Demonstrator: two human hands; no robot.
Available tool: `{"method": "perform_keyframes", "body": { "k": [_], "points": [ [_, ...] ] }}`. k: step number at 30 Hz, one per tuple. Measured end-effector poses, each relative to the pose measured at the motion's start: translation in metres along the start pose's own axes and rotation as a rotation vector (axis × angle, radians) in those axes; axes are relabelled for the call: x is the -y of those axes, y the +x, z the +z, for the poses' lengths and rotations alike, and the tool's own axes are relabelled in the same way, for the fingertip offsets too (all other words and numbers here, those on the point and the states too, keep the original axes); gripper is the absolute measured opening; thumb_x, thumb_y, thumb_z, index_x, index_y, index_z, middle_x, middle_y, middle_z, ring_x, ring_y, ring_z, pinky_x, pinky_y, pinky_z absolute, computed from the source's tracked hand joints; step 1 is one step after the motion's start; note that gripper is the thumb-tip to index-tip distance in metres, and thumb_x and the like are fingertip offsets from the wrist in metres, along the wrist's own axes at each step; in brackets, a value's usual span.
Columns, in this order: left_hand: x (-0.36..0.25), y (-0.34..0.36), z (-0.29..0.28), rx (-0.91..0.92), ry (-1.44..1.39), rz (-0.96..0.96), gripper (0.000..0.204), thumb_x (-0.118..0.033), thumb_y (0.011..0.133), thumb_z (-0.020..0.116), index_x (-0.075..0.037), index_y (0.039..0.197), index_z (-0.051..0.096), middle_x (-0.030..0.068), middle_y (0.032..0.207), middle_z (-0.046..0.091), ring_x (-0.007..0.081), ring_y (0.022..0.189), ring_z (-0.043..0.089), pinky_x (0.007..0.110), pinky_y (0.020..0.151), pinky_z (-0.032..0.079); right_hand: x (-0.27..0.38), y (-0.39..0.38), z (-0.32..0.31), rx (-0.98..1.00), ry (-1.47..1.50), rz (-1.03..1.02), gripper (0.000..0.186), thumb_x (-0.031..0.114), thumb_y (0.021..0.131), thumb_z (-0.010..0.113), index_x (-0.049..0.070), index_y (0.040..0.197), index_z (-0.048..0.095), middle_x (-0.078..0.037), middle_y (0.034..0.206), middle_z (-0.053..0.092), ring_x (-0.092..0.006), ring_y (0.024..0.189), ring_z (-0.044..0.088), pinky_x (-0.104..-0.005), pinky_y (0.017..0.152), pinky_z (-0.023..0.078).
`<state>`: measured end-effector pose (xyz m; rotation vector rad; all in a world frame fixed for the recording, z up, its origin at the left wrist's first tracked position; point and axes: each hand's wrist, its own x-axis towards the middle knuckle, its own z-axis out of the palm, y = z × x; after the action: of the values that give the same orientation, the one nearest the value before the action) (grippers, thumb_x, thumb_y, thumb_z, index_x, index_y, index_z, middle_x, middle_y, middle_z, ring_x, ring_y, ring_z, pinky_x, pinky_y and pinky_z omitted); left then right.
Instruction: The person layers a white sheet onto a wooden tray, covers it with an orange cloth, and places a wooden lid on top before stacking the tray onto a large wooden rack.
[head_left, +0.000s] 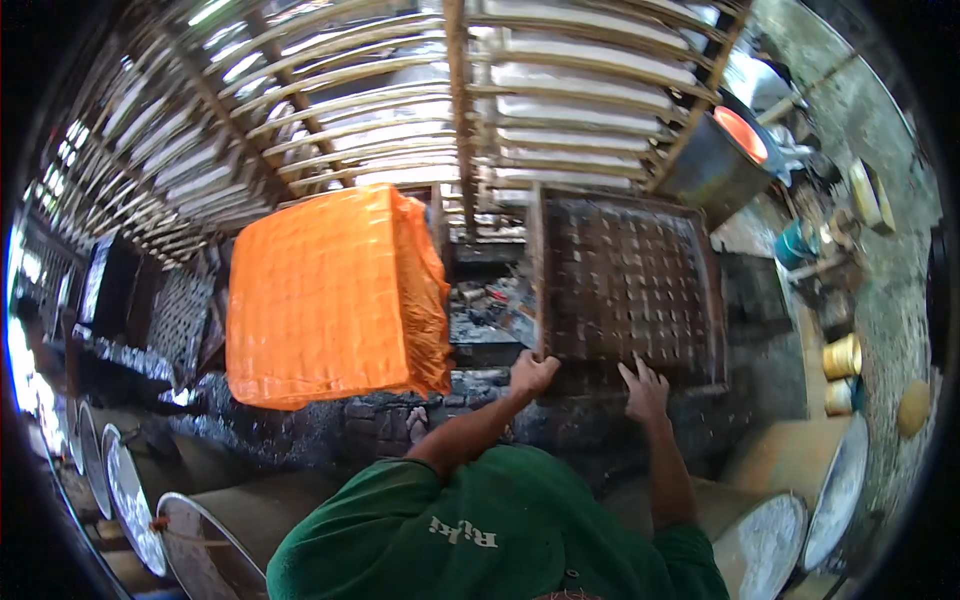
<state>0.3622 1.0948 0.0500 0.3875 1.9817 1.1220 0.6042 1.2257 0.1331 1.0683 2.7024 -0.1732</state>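
Note:
A dark, square woven tray (625,282) with a raised wooden frame lies on the right ahead of me. My left hand (534,372) is closed on its near left corner. My right hand (645,390) is at the near edge, its fingers spread and touching or just over the weave. Left of the tray stands a thick block wrapped in orange cloth (315,300), with a gridded top and loose, ragged folds down its right side. Between the two, a dirty gap (490,310) shows scraps of rubbish.
Bamboo slat racks (565,110) rise ahead. Several large metal drums (765,545) stand low on both sides of me. At the right are a dark barrel with an orange rim (715,165), a teal bucket (792,245) and yellow containers (843,358). A wet floor (385,430) shows below.

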Motion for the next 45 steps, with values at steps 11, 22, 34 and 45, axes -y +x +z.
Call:
{"method": "perform_keyframes", "body": {
  "k": [11, 22, 34, 45],
  "points": [
    [-0.073, -0.111, -0.299, 0.570, -0.108, 0.540, 0.050, -0.035, 0.098, 0.063, 0.003, 0.130, 0.057, 0.0162, 0.100, 0.072, 0.0221, 0.098, 0.069, 0.035, 0.088, 0.053, 0.116, 0.004, -0.031, -0.202, 0.588, -0.002, 0.063, 0.014, 0.080, 0.075, 0.003, 0.138, 0.053, -0.018, 0.136, 0.057, -0.0348, 0.127, 0.053, -0.0449, 0.107, 0.042],
    [0.242, -0.095, -0.703, -1.420, -1.147, 0.283, 0.031, -0.033, 0.097, 0.061, -0.003, 0.103, 0.066, 0.0049, 0.072, 0.063, 0.0161, 0.059, 0.061, 0.029, 0.054, 0.047, 0.330, 0.100, 0.138, 0.424, 2.060, 0.563, 0.033, 0.045, 0.093, 0.051, 0.013, 0.089, 0.055, 0.004, 0.064, 0.047, -0.0129, 0.056, 0.052, -0.0312, 0.057, 0.047],
    [0.359, -0.030, -0.576, -0.486, -1.570, -0.532, 0.095, -0.080, 0.082, 0.046, -0.009, 0.145, 0.043, 0.0206, 0.144, 0.044, 0.0413, 0.133, 0.040, 0.068, 0.110, 0.017, 0.407, 0.108, 0.194, 0.434, 2.541, 0.901, 0.068, 0.066, 0.083, 0.049, 0.014, 0.127, 0.056, -0.012, 0.119, 0.062, -0.0350, 0.102, 0.061, -0.0519, 0.083, 0.056],
    [0.407, -0.073, -0.615, -0.134, -1.596, -0.148, 0.015, -0.017, 0.094, 0.051, -0.009, 0.093, 0.064, 0.0058, 0.076, 0.061, 0.0240, 0.065, 0.059, 0.051, 0.072, 0.056, 0.385, 0.101, 0.230, 0.285, 2.198, 0.955, 0.029, 0.034, 0.093, 0.046, 0.014, 0.085, 0.065, 0.000, 0.073, 0.065, -0.0145, 0.056, 0.058, -0.0274, 0.048, 0.051]
  ]
}}
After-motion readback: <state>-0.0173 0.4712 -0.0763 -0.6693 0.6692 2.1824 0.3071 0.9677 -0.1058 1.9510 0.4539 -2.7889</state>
